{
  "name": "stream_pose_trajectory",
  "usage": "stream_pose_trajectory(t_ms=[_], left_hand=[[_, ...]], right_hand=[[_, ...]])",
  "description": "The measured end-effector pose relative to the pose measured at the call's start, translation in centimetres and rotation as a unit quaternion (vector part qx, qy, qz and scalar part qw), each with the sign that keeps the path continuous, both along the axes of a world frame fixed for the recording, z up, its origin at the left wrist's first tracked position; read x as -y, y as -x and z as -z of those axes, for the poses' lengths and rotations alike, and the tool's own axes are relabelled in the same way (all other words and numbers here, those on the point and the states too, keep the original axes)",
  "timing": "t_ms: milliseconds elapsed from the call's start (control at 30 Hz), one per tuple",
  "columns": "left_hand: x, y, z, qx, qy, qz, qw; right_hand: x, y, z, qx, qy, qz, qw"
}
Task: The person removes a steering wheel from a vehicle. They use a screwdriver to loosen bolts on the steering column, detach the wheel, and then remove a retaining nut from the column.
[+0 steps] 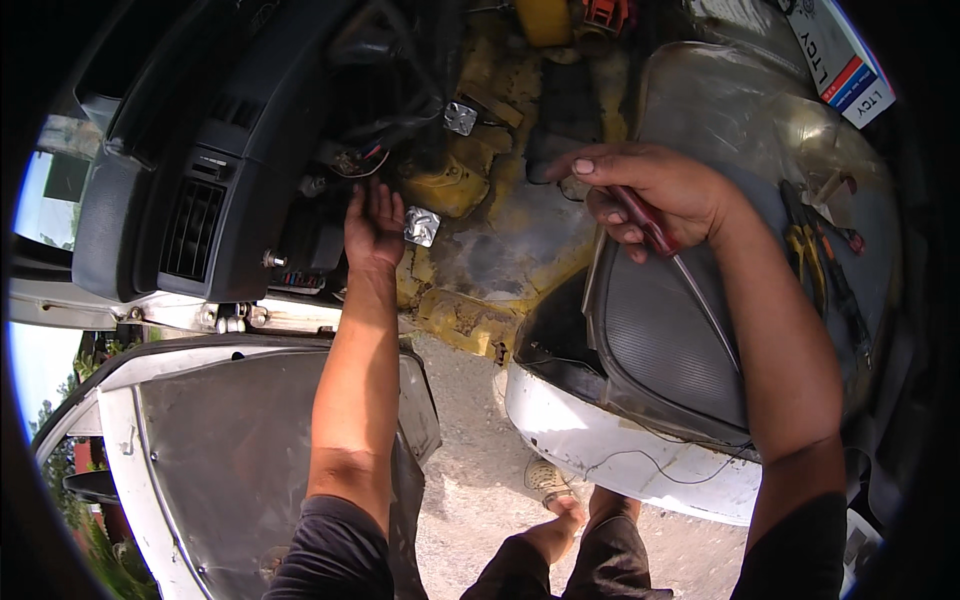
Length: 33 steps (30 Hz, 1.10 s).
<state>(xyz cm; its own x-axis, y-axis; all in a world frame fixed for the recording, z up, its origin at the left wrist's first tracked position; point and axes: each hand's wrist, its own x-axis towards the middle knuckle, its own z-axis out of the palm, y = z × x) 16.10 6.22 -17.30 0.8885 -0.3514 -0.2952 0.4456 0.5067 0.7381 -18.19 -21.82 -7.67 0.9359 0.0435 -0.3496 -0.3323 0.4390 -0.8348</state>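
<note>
My right hand (655,190) is closed around the dark red handle of a screwdriver (705,300), held above the grey seat (680,340) with its long metal shaft slanting down toward my forearm. My left hand (375,225) reaches under the dashboard (240,150), palm up, fingers stretched out and apart. Just beyond its fingertips hang loose wires (360,160). A crumpled silver foil piece (422,227) lies beside the left palm, and a second silver piece (460,118) sits farther in on the rusty yellow floor (470,310).
Pliers with yellow grips (805,255) and other tools lie on the seat at right. A white box (840,60) stands at the far right. The open white door (230,450) is at left. Pale ground (470,450) shows between door and seat.
</note>
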Motion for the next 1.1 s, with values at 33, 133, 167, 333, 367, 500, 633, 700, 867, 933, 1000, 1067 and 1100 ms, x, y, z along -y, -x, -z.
stream_pose_trajectory(t_ms=[33, 133, 167, 333, 367, 500, 633, 700, 867, 933, 1000, 1067, 1100], left_hand=[[0.1, -0.1, -0.1, -0.002, 0.004, 0.005, 1.000], [0.0, -0.4, -0.6, -0.003, 0.055, 0.033, 0.998], [-0.1, -0.4, -0.7, -0.012, 0.073, 0.036, 0.997], [-0.4, -0.2, -1.0, 0.021, 0.087, 0.075, 0.993], [-0.4, -0.2, -1.0, 0.009, 0.072, 0.060, 0.996], [0.0, -0.1, -1.2, 0.013, 0.056, 0.053, 0.997], [0.6, -0.5, -0.9, 0.001, 0.067, 0.048, 0.997], [0.9, -0.8, -0.7, 0.009, 0.051, 0.047, 0.998], [1.3, -1.2, -0.7, 0.059, -0.034, 0.063, 0.996], [1.5, -1.0, -1.0, 0.047, 0.002, 0.060, 0.997], [1.7, -0.6, -1.3, 0.029, 0.063, 0.069, 0.995], [2.0, -0.2, -1.5, -0.011, 0.139, 0.066, 0.988], [2.2, 0.0, -1.6, 0.006, 0.153, 0.084, 0.985]], right_hand=[[0.1, 0.0, 0.1, 0.007, 0.000, -0.003, 1.000], [0.5, -0.1, 0.3, -0.001, 0.010, -0.023, 1.000], [0.6, -0.1, 0.4, 0.010, 0.002, -0.033, 0.999], [0.8, -0.1, 0.5, 0.002, 0.003, -0.031, 1.000], [0.8, -0.1, 0.5, 0.000, -0.001, -0.028, 1.000], [0.8, 0.0, 0.5, 0.003, -0.015, -0.031, 0.999], [0.8, 0.0, 0.5, 0.006, -0.017, -0.033, 0.999], [0.7, 0.0, 0.5, 0.001, -0.016, -0.029, 0.999], [0.7, 0.1, 0.4, 0.007, -0.002, -0.030, 1.000], [0.7, 0.1, 0.4, 0.006, -0.006, -0.027, 1.000], [0.7, 0.1, 0.4, 0.004, -0.003, -0.024, 1.000], [0.6, 0.1, 0.3, 0.002, -0.001, -0.021, 1.000], [0.6, 0.0, 0.3, 0.000, -0.001, -0.021, 1.000]])
